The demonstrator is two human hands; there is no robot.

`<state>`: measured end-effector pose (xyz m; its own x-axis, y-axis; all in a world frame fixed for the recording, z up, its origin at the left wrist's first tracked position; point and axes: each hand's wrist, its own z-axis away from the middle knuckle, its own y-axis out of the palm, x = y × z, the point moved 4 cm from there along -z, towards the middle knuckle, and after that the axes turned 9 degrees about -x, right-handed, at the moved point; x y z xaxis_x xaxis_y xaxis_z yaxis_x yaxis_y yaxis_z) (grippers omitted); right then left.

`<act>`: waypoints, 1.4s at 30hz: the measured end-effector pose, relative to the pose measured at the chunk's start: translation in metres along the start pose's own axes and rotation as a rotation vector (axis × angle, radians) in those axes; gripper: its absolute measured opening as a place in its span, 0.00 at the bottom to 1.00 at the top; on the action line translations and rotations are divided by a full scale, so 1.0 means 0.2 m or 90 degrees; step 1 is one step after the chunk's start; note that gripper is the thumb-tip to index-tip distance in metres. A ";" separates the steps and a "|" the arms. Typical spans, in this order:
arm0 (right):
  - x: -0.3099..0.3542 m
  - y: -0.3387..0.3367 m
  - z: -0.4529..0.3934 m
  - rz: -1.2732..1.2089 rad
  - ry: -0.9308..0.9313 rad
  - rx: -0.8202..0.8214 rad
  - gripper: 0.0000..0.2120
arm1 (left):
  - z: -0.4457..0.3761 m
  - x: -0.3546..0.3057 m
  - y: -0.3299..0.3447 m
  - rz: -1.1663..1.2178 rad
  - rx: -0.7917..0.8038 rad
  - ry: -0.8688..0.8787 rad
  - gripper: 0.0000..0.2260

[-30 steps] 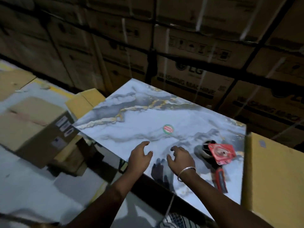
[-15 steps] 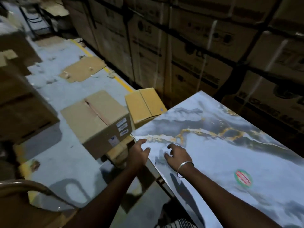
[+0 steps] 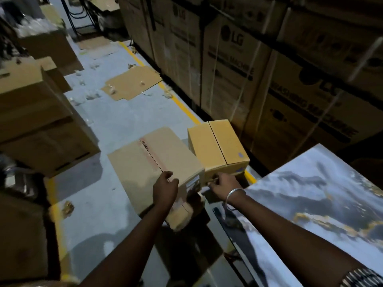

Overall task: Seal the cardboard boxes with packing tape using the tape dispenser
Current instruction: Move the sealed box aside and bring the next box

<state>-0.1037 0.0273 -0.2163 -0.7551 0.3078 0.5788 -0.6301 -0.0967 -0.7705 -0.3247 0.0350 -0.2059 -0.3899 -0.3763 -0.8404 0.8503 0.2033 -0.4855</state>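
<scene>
boxes: 2 nearby – brown box [image 3: 153, 160], yellow box [image 3: 215, 146]
L hand [image 3: 165, 190]: on brown box, fingers relaxed
R hand [image 3: 223, 184]: fingers curled at yellow box edge; grip can't tell
table [image 3: 310, 204]: 1

Two boxes side by side on the floor: larger box [image 3: 153, 162] left, smaller box [image 3: 215, 148] right, table [image 3: 310, 204] further right.

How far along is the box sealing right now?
Done: nothing visibly taped; the yellow box shows a bare centre seam. In hand: left hand rests on the brown box, right hand reaches the yellow box's near edge. Left: taping; no dispenser in view.
</scene>
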 end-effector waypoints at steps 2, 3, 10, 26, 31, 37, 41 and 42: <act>0.11 0.07 -0.20 0.000 0.021 0.013 0.14 | -0.24 0.03 -0.07 -0.027 -0.026 -0.009 0.16; 0.16 0.11 -0.30 0.007 0.029 0.017 0.15 | -0.35 0.06 -0.10 -0.046 -0.040 -0.021 0.17; 0.44 0.35 -0.87 0.093 0.022 0.057 0.28 | -0.91 0.30 -0.29 -0.178 -0.141 -0.152 0.31; 0.45 0.65 -1.28 0.105 0.198 0.105 0.33 | -1.16 0.67 -0.29 -0.026 -0.211 -0.374 0.36; 0.45 0.55 -1.23 0.098 0.195 0.072 0.33 | -1.15 0.53 -0.36 -0.029 -0.189 -0.315 0.28; 0.51 0.17 -1.08 0.064 0.165 -0.061 0.29 | -1.19 0.15 -0.46 0.007 -0.118 -0.175 0.26; 0.53 -0.20 -0.92 0.051 0.179 -0.176 0.28 | -1.20 -0.22 -0.46 0.027 -0.067 -0.097 0.31; 0.53 -0.29 -0.87 0.040 0.188 -0.207 0.29 | -1.20 -0.31 -0.45 0.033 -0.051 -0.080 0.31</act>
<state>-0.1162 0.2299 -0.1568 -0.6766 0.5724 0.4633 -0.4590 0.1642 -0.8731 -0.4615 0.2579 -0.1680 -0.2950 -0.4733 -0.8300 0.8348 0.2950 -0.4649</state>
